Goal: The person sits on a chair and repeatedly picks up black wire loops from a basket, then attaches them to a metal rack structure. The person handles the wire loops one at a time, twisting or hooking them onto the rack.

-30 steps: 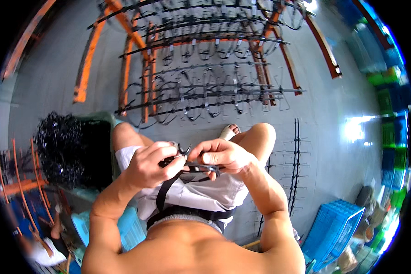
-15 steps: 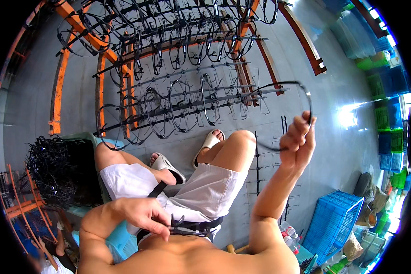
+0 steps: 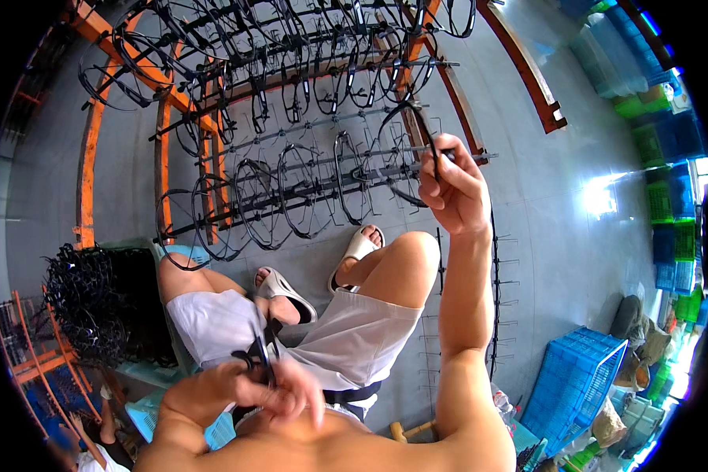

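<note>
My right hand [image 3: 455, 187] is raised in front of the hanging rack, fingers closed on a thin black loop [image 3: 435, 145]. The loop curves away to the left, at the right end of the lower bar [image 3: 291, 197]. Several similar black loops [image 3: 346, 177] hang along that bar. At my waist my left hand [image 3: 283, 391] is smeared by motion. Dark strap-like pieces [image 3: 261, 358] show right beside its fingers; whether it grips them is unclear. A black belt [image 3: 352, 396] lies round my waist above white shorts.
Orange rack legs [image 3: 89, 173] stand at the left, with more black loops [image 3: 291, 47] on the upper bars. A bin [image 3: 153, 259] heaped with a black tangle [image 3: 86, 303] is by my left knee. A blue crate [image 3: 574, 385] sits at the right, near a hooked rod [image 3: 494, 299].
My right hand has moved left and up with the loop, bringing it to the rack's right end. My left hand has shifted slightly right at the waist and blurred.
</note>
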{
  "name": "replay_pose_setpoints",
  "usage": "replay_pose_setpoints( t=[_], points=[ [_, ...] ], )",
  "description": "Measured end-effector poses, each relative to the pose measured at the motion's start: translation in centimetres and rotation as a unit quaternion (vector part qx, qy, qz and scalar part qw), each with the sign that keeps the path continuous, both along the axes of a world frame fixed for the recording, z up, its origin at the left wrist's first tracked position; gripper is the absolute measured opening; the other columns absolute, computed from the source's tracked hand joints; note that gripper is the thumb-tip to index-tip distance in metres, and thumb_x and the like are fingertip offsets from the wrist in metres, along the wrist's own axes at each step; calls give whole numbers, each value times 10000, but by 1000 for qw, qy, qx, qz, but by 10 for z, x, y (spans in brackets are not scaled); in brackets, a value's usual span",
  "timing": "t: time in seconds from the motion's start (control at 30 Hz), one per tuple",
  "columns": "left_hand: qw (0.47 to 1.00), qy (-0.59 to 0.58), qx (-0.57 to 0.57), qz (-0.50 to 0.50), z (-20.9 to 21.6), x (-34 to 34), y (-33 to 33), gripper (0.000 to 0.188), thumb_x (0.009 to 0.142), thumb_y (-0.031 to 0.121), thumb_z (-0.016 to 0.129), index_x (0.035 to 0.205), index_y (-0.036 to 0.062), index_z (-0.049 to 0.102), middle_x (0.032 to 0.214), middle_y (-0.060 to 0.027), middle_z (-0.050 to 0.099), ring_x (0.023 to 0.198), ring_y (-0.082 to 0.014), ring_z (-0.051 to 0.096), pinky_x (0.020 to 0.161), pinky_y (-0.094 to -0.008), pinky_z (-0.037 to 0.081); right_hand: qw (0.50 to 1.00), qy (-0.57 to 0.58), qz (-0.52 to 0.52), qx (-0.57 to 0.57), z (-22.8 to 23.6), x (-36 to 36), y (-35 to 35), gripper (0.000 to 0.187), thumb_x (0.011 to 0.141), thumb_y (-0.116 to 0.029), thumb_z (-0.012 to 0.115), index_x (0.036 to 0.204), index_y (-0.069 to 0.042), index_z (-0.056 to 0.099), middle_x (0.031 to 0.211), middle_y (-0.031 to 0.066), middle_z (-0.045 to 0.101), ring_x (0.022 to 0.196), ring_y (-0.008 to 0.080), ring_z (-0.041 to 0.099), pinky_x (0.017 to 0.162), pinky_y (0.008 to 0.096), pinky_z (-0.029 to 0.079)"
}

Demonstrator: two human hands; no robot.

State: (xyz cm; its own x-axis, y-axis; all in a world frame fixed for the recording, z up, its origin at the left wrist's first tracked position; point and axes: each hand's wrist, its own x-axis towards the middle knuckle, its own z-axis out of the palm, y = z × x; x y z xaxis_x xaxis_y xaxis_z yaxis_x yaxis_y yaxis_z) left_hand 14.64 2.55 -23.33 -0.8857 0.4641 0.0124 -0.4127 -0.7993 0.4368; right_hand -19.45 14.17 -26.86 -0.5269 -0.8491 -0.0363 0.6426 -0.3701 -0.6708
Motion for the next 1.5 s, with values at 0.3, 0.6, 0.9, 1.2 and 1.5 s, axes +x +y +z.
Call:
replay_pose_setpoints(
  t=[0.3, 0.6, 0.9, 1.2, 1.5],
  points=[
    [717, 72, -563, 404, -74, -100, 26, 471, 860, -27, 558, 1291, 69, 396, 907, -57, 561, 601, -58, 466, 544, -203, 399, 965, -52, 51, 253, -31, 12, -7, 100, 876, -78, 584, 959, -75, 527, 808, 64, 587, 631, 104, 517, 478, 209, 360],
    [526, 60, -674, 515, -100, -144, 38, 275, 790, 55, 692, 984, 29, 499, 943, -139, 489, 567, -156, 463, 476, -266, 396, 994, -50, -14, 92, -11, 12, 3, 88, 896, -62, 527, 978, -94, 528, 820, 64, 587, 628, 114, 515, 487, 217, 372],
    [553, -115, -676, 473, -116, -168, 33, 433, 810, 101, 682, 1105, -33, 395, 925, -166, 558, 732, -238, 624, 635, -325, 489, 979, 11, -7, 204, -53, -12, -34, 93, 894, -114, 578, 966, -98, 522, 826, 60, 599, 627, 127, 544, 525, 250, 424],
    [594, -122, -601, 521, -119, -178, 36, 273, 844, 48, 622, 1042, -29, 451, 769, -95, 603, 625, -138, 628, 563, -281, 495, 982, 35, -58, 178, -71, -10, -37, 101, 891, -102, 582, 958, -103, 508, 851, 63, 612, 629, 116, 553, 522, 242, 432],
    [629, -161, -538, 539, -120, -182, 37, 270, 822, 46, 652, 1024, -15, 483, 751, -46, 596, 631, -80, 546, 581, -234, 455, 970, 147, -60, 185, -78, -8, -36, 75, 896, -76, 571, 938, -73, 510, 862, 77, 618, 634, 96, 550, 530, 229, 440]
  ],
)
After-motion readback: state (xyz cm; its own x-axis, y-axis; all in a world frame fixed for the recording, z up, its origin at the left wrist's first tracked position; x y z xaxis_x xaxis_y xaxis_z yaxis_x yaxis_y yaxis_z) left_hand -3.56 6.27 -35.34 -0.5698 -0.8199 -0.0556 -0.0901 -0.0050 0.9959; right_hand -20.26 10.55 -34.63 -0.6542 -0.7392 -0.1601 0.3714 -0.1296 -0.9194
